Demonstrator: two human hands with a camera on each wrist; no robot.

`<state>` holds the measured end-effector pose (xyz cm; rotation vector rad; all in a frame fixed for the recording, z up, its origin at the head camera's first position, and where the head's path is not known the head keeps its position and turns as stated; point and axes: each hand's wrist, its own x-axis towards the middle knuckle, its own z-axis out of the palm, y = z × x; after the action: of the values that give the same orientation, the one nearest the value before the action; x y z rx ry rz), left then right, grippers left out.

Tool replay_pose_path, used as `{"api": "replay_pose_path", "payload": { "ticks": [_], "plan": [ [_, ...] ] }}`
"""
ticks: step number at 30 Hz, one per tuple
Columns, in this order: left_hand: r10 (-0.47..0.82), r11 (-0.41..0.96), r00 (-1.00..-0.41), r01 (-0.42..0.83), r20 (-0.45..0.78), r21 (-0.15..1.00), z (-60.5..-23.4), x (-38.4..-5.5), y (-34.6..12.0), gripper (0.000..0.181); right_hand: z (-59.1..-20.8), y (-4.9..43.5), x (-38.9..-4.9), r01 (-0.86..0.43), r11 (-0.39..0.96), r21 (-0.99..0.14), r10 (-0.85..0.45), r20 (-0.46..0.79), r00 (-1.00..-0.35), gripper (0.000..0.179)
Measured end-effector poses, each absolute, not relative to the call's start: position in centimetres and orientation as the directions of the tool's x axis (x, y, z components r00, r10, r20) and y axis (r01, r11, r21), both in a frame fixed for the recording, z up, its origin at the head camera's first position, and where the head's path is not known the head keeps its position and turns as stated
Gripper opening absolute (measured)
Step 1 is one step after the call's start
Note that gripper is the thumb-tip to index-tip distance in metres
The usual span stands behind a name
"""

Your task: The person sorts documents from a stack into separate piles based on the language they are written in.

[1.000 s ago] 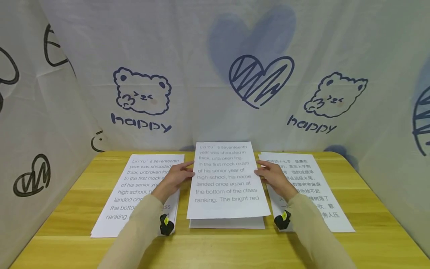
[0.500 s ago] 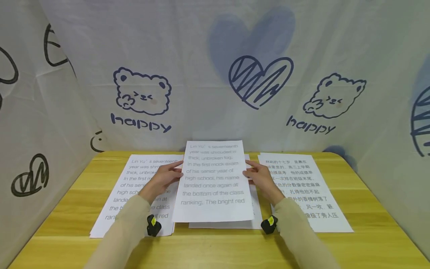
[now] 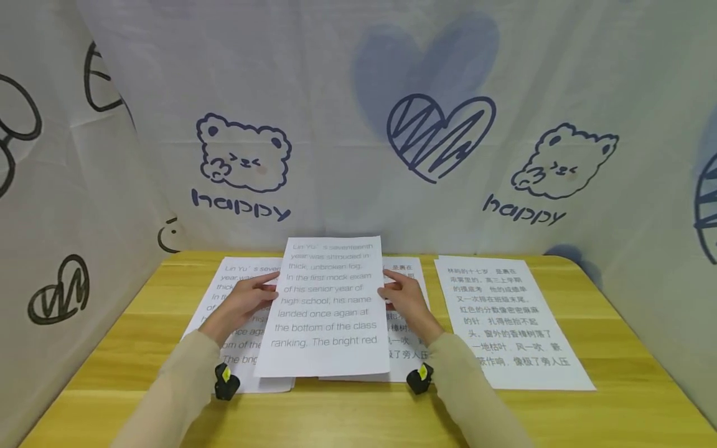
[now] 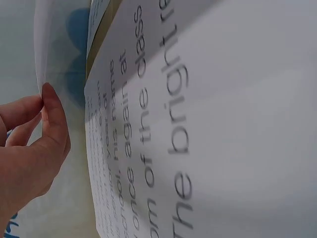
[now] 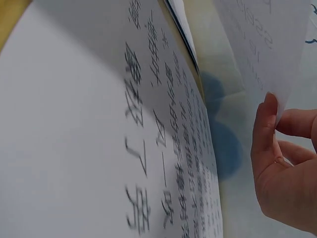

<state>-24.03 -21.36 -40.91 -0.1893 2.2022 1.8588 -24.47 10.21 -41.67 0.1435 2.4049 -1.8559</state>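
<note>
Both hands hold up one sheet of paper (image 3: 327, 311) with English print, raised above the table. My left hand (image 3: 243, 303) pinches its left edge between thumb and fingers, as the left wrist view shows of the hand (image 4: 42, 139). At the right edge my right hand (image 3: 409, 303) pinches it the same way; the right wrist view shows that hand (image 5: 282, 163) too. Below and left lies a stack of English-printed sheets (image 3: 263, 373), partly covered by the raised sheet and left arm. Under the sheet's right side lies a middle stack (image 3: 406, 367) with Chinese print, partly hidden.
A further stack of Chinese-printed paper (image 3: 515, 323) lies at the right of the wooden table (image 3: 347, 417). A pale cloth (image 3: 336, 205) with bear and heart drawings hangs behind the table's back edge and along its sides.
Both hands have carried the English-printed sheet leftward from over the middle stack, partly across the left stack. Chinese print on the middle stack has come into view.
</note>
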Motion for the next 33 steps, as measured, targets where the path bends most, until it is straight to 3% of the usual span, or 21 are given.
{"api": "replay_pose_path", "payload": {
  "ticks": [24,33],
  "plan": [
    [-0.034,0.264,-0.951,-0.305,-0.307,0.915,-40.8,-23.3,-28.2,0.053,-42.7,2.9,-24.7,0.156,0.176,-0.972,-0.073,-0.171,-0.983,0.051],
    [-0.072,0.425,-0.96,-0.274,-0.27,0.863,-40.6,-23.0,-30.5,0.053,-42.6,-0.5,-24.7,0.131,0.225,-0.965,-0.074,-0.151,-0.986,0.051]
  ]
}}
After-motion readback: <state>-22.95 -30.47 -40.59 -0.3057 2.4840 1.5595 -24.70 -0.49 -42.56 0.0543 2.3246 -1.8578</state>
